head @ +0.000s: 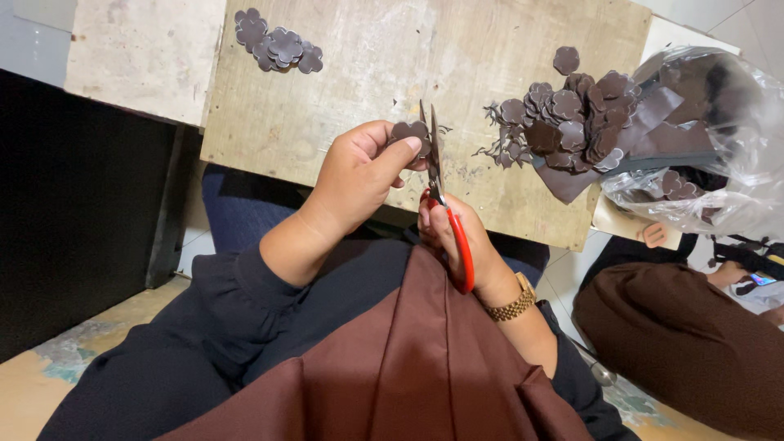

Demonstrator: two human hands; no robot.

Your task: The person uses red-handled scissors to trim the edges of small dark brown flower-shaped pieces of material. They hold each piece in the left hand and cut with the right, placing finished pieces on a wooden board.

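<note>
Brown cloth point(425, 359) lies over the lap, closest to the lens, w/ dark sleeves either side. Above it, the right hand point(457, 237) is closed round the red handles of the scissors point(445, 204); fingers curled tight thru the loops, gold watch point(510, 304) on the wrist. Blades point up, only slightly apart, tips just past the left fingertips. Left hand point(359, 175) pinches a dark flower cutout point(410, 132) btwn thumb and forefinger; other fingers folded under. Cutout sits touching the blades, right at the fingertips.

Beyond the fingers is a worn wooden board point(359, 73). Up and left of the left hand, well apart, a small cluster of finished flowers point(278, 45). Right of the scissor tips, near, a bigger pile of cutouts point(572, 122) w/ trimmed scraps at its edge, spilling from a clear plastic bag point(719, 139). Farther right, a second person in brown point(678, 343), partly in view.
</note>
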